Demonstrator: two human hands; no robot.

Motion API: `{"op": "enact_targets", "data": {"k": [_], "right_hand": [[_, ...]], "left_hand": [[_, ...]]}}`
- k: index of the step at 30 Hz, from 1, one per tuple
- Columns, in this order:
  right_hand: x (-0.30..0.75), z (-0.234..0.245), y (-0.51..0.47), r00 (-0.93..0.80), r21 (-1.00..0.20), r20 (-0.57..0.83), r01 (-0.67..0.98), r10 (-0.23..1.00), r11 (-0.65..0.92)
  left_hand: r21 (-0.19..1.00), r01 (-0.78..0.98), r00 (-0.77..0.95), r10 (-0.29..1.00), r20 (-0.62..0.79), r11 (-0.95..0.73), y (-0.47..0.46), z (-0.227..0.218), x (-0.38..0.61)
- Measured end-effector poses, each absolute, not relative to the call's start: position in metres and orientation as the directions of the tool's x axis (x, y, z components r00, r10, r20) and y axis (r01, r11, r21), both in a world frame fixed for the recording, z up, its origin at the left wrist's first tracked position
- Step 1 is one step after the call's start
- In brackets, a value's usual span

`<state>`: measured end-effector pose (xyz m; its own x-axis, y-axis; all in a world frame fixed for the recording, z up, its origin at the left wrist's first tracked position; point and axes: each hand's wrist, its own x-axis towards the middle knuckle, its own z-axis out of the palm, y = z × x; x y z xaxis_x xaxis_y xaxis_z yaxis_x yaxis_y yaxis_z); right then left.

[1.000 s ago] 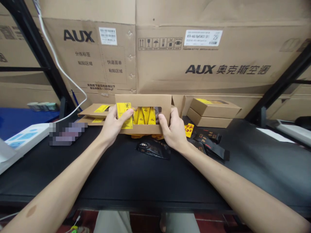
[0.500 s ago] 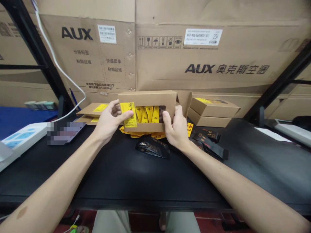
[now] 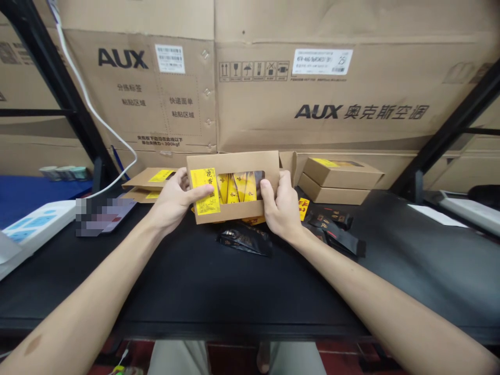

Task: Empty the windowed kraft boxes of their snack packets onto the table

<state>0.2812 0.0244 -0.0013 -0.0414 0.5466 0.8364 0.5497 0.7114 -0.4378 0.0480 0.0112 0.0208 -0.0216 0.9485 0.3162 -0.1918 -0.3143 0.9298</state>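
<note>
A brown cardboard box [image 3: 238,159] with a clear window and a yellow label is held upright between my hands, above the table. Through its window, yellow sachets [image 3: 236,188] show in a row. My left hand [image 3: 175,200] grips the left end, thumb across the label. Around the right end my right hand [image 3: 282,205] is closed, thumb by the window's edge; a flap stands open behind that end. Below the box lie black sachets [image 3: 245,239], with parts of yellow sachets [image 3: 253,220] behind. More black sachets [image 3: 332,229] are right of my right hand.
Two closed cardboard boxes [image 3: 341,177] are stacked at the back right. Flat, unfilled-looking boxes [image 3: 144,182] lie at the back left beside a phone [image 3: 113,216]. A white power strip [image 3: 42,219] runs along the left. Large cartons [image 3: 258,120] stand behind the table.
The box has tilted, its left end dropping slightly, and shifted a little left and down. Its right flap shows less behind it. Both hands keep their hold.
</note>
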Motion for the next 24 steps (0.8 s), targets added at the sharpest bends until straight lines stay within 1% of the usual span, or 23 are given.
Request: {"op": "enact_targets", "data": {"k": [4,9,16,18,24], "right_hand": [[0.2807,-0.0018,0.0234,-0.036,-0.451,0.831,0.541,0.555,0.710],[0.2800,-0.0030,0.0229,-0.024,-0.454,0.832,0.544,0.554,0.706],[0.2798,-0.0035,0.0224,-0.014,-0.440,0.838,0.574,0.545,0.691],[0.2800,-0.0036,0.0227,-0.016,-0.440,0.837,0.574,0.547,0.690],[0.2802,-0.0036,0.0228,-0.020,-0.421,0.854,0.561,0.519,0.713]], "left_hand": [[0.917,-0.214,-0.020,0.940,0.340,-0.336,0.0119,0.0205,0.0479],[0.912,-0.189,-0.021,0.930,0.366,-0.363,0.0130,0.0203,0.0471],[0.917,-0.187,-0.062,0.936,0.346,-0.352,0.0107,0.0224,0.0493],[0.918,-0.175,-0.059,0.935,0.350,-0.355,0.0118,0.0213,0.0486],[0.898,-0.102,-0.139,0.900,0.414,-0.429,0.0164,0.0182,0.0457]]}}
